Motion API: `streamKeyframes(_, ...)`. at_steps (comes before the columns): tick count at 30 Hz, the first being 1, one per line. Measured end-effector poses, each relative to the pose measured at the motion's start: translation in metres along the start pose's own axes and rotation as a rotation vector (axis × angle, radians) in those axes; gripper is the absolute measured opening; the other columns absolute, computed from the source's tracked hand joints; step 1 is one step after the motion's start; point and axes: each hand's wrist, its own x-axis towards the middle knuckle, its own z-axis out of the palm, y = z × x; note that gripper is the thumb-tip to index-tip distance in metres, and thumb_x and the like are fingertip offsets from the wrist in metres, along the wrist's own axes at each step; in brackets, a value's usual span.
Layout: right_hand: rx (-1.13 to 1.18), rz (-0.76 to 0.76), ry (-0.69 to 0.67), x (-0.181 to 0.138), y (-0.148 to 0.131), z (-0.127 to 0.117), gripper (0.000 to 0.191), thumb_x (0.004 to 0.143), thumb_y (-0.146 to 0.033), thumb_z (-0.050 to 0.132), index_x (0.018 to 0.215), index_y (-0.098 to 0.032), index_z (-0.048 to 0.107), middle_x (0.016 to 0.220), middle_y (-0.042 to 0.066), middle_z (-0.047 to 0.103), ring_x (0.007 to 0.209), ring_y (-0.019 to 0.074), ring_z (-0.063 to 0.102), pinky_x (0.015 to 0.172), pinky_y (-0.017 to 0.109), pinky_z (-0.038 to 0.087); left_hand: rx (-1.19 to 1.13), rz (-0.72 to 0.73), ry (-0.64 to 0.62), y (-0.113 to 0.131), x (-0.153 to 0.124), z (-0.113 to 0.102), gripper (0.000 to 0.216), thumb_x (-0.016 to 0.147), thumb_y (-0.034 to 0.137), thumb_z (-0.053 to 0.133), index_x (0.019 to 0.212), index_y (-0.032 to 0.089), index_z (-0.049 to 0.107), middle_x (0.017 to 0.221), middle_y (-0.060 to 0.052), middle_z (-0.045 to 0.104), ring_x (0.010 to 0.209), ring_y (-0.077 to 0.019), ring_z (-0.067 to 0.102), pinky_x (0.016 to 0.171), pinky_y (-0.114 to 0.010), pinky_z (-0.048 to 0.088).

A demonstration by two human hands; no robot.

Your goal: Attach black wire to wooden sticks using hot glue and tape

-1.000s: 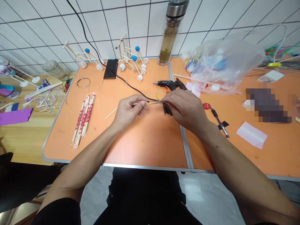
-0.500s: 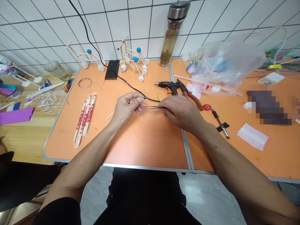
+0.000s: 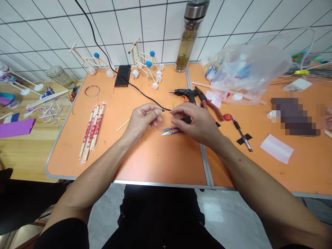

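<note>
Pinched between the thumb and fingers of my left hand (image 3: pixel 147 117) is a thin wooden stick (image 3: pixel 122 125). Its far end carries a small dark piece and peeks out past the fingertips. Just to the right hovers my right hand (image 3: pixel 190 119), thumb and fingers apart, holding nothing I can see. Below its fingers, thread snips (image 3: pixel 169 131) with purple handles lie on the table, blades pointing left; the handle end is partly hidden by the hand. A black glue gun (image 3: pixel 185 93) rests behind the right hand, beside red-handled pliers (image 3: pixel 209 103).
Wrapped chopsticks (image 3: pixel 92 133) lie at left. Stick models with blue balls (image 3: pixel 148 64), a phone (image 3: pixel 122 76) and a tea bottle (image 3: pixel 188 38) line the back. A black cable (image 3: pixel 141 92) crosses the table. On the right are a plastic bag (image 3: pixel 246 69) and a pen (image 3: pixel 242 135).
My right hand has let go of the thread snips, which now lie on the table, and its fingers have opened. My left hand keeps the stick in nearly the same place.
</note>
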Motion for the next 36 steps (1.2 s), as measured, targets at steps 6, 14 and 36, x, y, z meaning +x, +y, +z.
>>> streamKeyframes(6, 0.171, 0.115, 0.137, 0.003, -0.010, 0.015, 0.012, 0.097, -0.025, 0.077, 0.109, -0.023, 0.079, 0.100, 0.006, 0.084, 0.088, 0.0221, 0.078, 0.078, 0.035, 0.065, -0.053, -0.060, -0.099, -0.002, -0.007, 0.010, 0.043, 0.077, 0.053, 0.101, 0.089, 0.019, 0.078, 0.070, 0.000, 0.077, 0.051, -0.0076, 0.059, 0.051, -0.021, 0.048)
streamKeyframes(14, 0.098, 0.045, 0.168, 0.003, -0.014, 0.014, 0.005, 0.099, -0.023, 0.072, 0.096, -0.024, 0.076, 0.087, 0.002, 0.079, 0.073, 0.0183, 0.068, 0.068, 0.033, 0.057, -0.051, -0.095, -0.127, -0.004, -0.006, 0.010, 0.046, 0.076, 0.054, 0.101, 0.089, 0.019, 0.075, 0.070, -0.002, 0.077, 0.052, -0.0090, 0.061, 0.052, -0.022, 0.049)
streamKeyframes(36, 0.363, 0.039, -0.033, 0.004, -0.001, 0.006, 0.013, 0.097, -0.034, 0.084, 0.099, -0.025, 0.074, 0.091, 0.001, 0.073, 0.072, 0.0169, 0.067, 0.069, 0.034, 0.058, -0.268, -0.319, -0.295, -0.001, -0.005, 0.005, 0.046, 0.073, 0.045, 0.108, 0.084, 0.014, 0.075, 0.070, -0.005, 0.079, 0.049, -0.0073, 0.061, 0.046, -0.017, 0.045)
